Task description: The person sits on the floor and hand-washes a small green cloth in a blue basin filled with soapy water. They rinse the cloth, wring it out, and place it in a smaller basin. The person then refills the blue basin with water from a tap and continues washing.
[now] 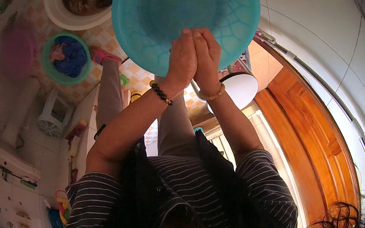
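Note:
A large turquoise plastic basin (pixel 239 18) lies straight ahead of me, its floor darker than its patterned wall. In front of its near side, my left hand (pixel 182 61) and my right hand (pixel 206 49) are pressed together with fingers curled. Whether something small is squeezed between the palms is hidden. Dark beads (pixel 160 94) circle my left wrist, and a pale bracelet (pixel 214 95) circles my right. Whether the hands touch the basin cannot be told.
To the left, a green basin (pixel 47 68) holds blue and pink cloth (pixel 71 58). Beyond it stands a white tub (pixel 82 22) with brown cloth. A white plastic stool (pixel 53 114) is further left. A round white seat (pixel 240 88) and wooden door (pixel 313 123) are at right.

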Demonstrator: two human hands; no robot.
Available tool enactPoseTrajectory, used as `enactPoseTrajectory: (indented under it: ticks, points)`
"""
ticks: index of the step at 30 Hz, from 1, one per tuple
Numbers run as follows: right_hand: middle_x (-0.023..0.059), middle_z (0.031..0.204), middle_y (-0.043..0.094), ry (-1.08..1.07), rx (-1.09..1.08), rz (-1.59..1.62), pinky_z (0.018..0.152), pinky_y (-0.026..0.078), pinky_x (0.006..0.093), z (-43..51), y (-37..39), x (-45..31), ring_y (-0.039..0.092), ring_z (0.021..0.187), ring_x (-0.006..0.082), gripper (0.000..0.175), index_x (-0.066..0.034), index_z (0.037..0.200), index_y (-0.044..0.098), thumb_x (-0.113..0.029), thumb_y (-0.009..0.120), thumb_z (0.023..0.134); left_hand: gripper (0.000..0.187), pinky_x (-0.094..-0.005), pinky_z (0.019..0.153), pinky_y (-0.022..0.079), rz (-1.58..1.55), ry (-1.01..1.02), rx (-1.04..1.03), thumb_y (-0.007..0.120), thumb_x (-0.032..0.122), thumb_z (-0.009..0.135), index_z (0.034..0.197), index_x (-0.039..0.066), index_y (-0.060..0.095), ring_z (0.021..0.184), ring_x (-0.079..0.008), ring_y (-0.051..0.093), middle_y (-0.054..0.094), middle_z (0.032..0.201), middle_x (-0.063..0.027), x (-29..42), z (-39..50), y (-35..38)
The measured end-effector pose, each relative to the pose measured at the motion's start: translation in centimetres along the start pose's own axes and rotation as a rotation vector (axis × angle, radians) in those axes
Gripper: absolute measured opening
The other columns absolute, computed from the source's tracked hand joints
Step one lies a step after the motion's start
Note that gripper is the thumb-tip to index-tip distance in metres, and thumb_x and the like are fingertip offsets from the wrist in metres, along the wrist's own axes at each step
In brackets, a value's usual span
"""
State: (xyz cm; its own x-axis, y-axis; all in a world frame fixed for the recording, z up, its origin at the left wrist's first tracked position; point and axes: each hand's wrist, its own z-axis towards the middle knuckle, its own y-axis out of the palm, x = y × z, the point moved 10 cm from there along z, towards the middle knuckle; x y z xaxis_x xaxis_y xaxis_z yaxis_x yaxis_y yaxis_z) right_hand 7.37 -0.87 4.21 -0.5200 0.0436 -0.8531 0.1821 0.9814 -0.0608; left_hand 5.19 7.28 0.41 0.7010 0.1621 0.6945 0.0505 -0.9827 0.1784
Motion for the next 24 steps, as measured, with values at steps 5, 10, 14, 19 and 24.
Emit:
enactPoseTrajectory:
  ticks: [5,10,14,19,24]
  points:
    - [0.0033,0.078,0.06,0.0,-0.009,-0.025,0.065,0.044,0.0265,0.7,0.1,0.9,0.05,0.073,0.0096,0.02,0.0004,0.091,0.061,-0.017,0.052,0.097,0.044,-0.034,0.069,0.044,-0.16,-0.046,0.033,0.033,0.04,0.106,0.087,0.006,0.055,0.077,-0.0141,0.05,0.056,0.081,-0.0038,0.3,0.3,-0.3]
    - [0.0029,0.078,0.059,-0.008,-0.047,-0.041,0.064,0.043,0.0272,1.1,0.7,1.7,0.049,0.073,0.01,0.022,-0.0007,0.089,0.061,-0.018,0.05,0.098,0.046,-0.0322,0.067,0.045,-0.243,-0.021,0.076,0.033,0.043,0.105,0.091,0.007,0.057,0.076,-0.0136,0.054,0.058,0.082,-0.0045,-0.3,0.3,-0.7]
    - [0.0033,0.084,0.061,0.215,-0.233,0.036,0.069,0.044,0.0266,1.1,1.4,1.4,0.054,0.076,0.011,0.026,-0.0017,0.1,0.059,-0.026,0.051,0.1,0.044,-0.0253,0.062,0.045,-0.203,-0.176,-0.157,0.038,0.045,0.104,0.095,0.007,0.059,0.072,-0.009,0.054,0.061,0.085,-0.0036,-0.3,0.3,-0.4]
    - [0.0222,0.125,0.055,0.02,-0.511,0.228,0.103,0.042,0.0421,-2.1,1.9,-12.7,0.054,0.12,0.0299,0.071,0.0002,0.129,0.051,-0.053,0.064,0.084,0.017,-0.025,0.073,0.049,-0.035,0.221,-0.495,0.065,0.023,0.092,0.095,0.006,0.064,0.086,-0.0111,0.059,0.065,0.09,-0.0041,17.5,-5.4,-0.1]
    - [0.023,0.135,0.051,-0.232,-0.507,-0.136,0.107,0.037,0.049,1.9,-0.4,-6.5,0.049,0.127,0.037,0.059,-0.0021,0.128,0.053,-0.037,0.07,0.083,0.022,-0.0347,0.071,0.052,0.476,0.383,-0.492,0.075,0.024,0.082,0.089,0.006,0.065,0.075,-0.0216,0.065,0.068,0.086,-0.0062,13.5,-1.3,0.4]
